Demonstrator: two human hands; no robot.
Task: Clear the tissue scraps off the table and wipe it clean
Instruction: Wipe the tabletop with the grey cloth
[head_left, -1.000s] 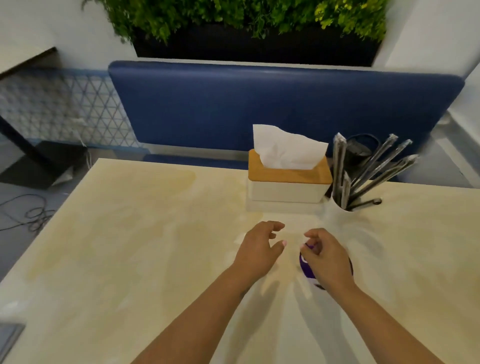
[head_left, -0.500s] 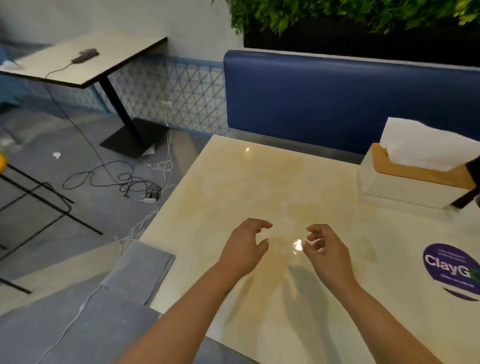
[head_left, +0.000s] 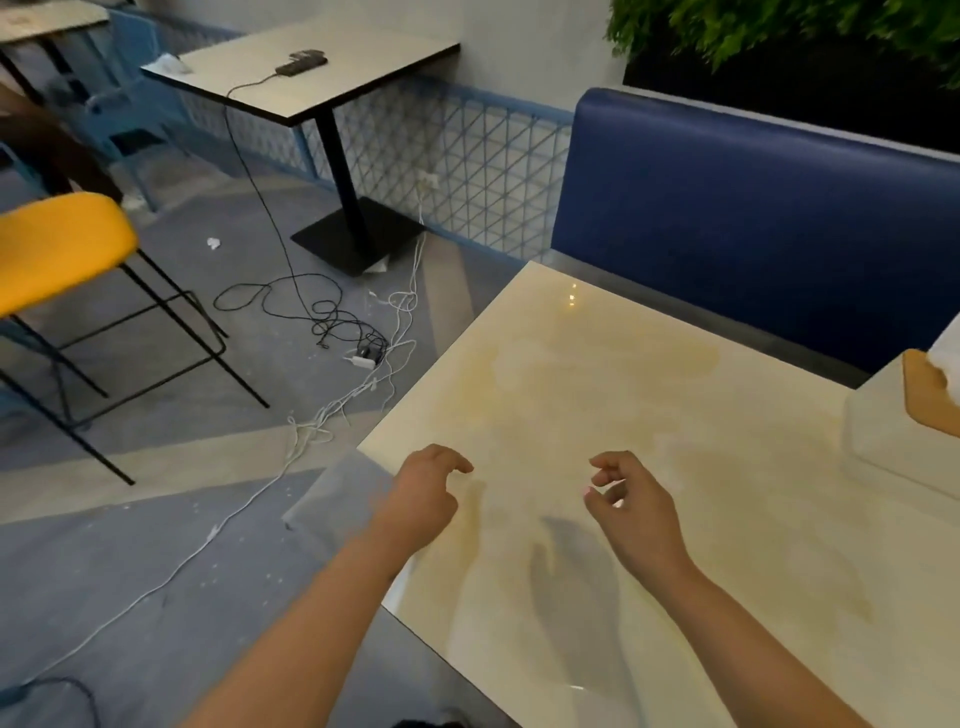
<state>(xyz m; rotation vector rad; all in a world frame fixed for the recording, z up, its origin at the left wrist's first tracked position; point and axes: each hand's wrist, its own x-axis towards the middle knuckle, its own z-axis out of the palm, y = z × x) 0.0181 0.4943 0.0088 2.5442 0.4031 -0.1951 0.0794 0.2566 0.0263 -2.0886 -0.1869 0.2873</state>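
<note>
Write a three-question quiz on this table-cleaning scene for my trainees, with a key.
1. True or false: both hands hold a cloth.
2. Which lies on the floor near the black table base? A) a crumpled white scrap B) a plate C) a cup
3. Fill in: the tissue box stands at the table's far ____ side.

Key
1. False: the left hand and right hand hover empty over the table.
2. A: the scrap.
3. Right: the tissue box.
</note>
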